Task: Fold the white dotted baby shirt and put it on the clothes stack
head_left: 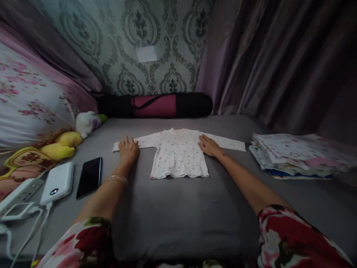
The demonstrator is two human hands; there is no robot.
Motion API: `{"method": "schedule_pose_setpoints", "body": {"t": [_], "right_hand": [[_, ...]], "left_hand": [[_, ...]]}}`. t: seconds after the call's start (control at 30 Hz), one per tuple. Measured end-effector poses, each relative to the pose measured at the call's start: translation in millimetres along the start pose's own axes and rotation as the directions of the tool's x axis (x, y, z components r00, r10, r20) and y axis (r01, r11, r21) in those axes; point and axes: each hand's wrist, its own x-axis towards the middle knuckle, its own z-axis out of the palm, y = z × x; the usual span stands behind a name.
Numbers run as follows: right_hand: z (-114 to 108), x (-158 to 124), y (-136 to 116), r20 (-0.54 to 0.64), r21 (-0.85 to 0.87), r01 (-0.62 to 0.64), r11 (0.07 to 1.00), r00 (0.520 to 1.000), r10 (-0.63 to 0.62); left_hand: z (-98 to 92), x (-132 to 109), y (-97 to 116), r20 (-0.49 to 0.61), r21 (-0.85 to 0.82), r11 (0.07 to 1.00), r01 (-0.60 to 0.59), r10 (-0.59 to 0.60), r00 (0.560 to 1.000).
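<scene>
A small white long-sleeved shirt (181, 154) with a fine print lies flat on the grey sheet, both sleeves stretched out sideways. My left hand (128, 149) rests on the left sleeve near its cuff, fingers extended. On the other side, my right hand (209, 146) lies with straight fingers across the shirt's right edge, just under where that sleeve begins. Neither hand grips the cloth.
Folded clothes (295, 154) are stacked at the right. Toward the left are a phone (89, 177), a white power bank (58, 182), a power strip (23, 193) with cables, and plush toys (86, 124). A black and maroon long bag (154, 105) lies along the wall.
</scene>
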Motion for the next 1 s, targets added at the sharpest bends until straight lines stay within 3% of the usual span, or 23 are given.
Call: {"method": "schedule_pose_setpoints", "body": {"t": [0.1,0.2,0.3,0.37,0.57,0.83,1.0], "right_hand": [[-4.7,-27.6,3.8,-0.074,0.014,-0.016,1.0,0.997,0.017],[-10.4,-53.0,-3.9,-0.076,0.018,-0.067,0.998,0.995,0.068],[-15.8,-77.2,-19.8,-0.013,0.055,-0.119,0.991,0.993,0.12],[-17.4,-92.5,-31.7,0.035,0.083,-0.134,0.988,0.991,0.132],[-12.3,-120.1,-54.9,0.055,0.069,-0.159,0.985,0.986,0.156],[-13.0,-123.6,-64.7,0.004,0.216,-0.304,0.928,0.951,0.311],[-14.1,-124.5,-59.9,0.005,0.302,-0.181,0.936,0.982,0.188]], "left_hand": [[-12.3,-13.9,10.2,0.039,-0.023,1.0,0.02,-0.019,0.999],[-26.5,-29.1,21.2,0.171,-0.067,0.997,0.028,-0.016,0.985],[-38.3,-46.0,30.2,0.366,-0.146,0.989,0.009,0.046,0.93],[-42.1,-58.7,33.9,0.428,-0.2,0.98,-0.012,0.098,0.898],[-41.1,-94.3,38.8,0.386,-0.311,0.95,-0.023,0.148,0.911],[-45.7,-111.4,46.5,0.301,-0.471,0.88,0.067,0.088,0.95],[-45.8,-116.8,44.3,0.246,-0.591,0.807,-0.009,0.191,0.95]]}}
